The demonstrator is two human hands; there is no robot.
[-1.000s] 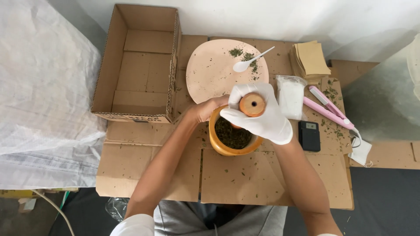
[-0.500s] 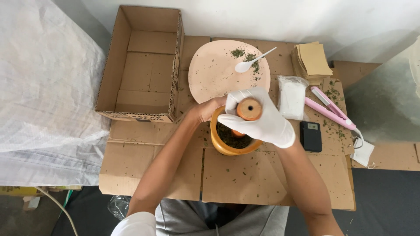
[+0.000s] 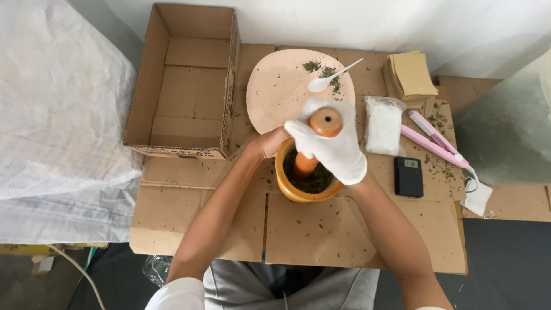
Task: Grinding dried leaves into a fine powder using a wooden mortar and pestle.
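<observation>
Flattened cardboard covers the worktop (image 3: 321, 235), with an open box (image 3: 183, 80) at far left. Next, the bare left hand (image 3: 267, 143) cups the rim of the orange mortar (image 3: 307, 178), fingers curled against it. Inside, dark crushed leaves lie around the wooden pestle (image 3: 318, 138), which has tilted and lifted slightly since 1 second ago, so grinding is mid-stroke. The gloved right hand (image 3: 333, 146) is wrapped tight round the pestle's top. Further right sit a white bag (image 3: 383, 126) and black scale (image 3: 408, 177).

Both bare forearms reach away from the body and converge at centre, the ungloved left hand (image 3: 268, 143) cupped with fingers curled, the white-gloved right hand (image 3: 333, 146) clenched in a fist just right of it.
</observation>
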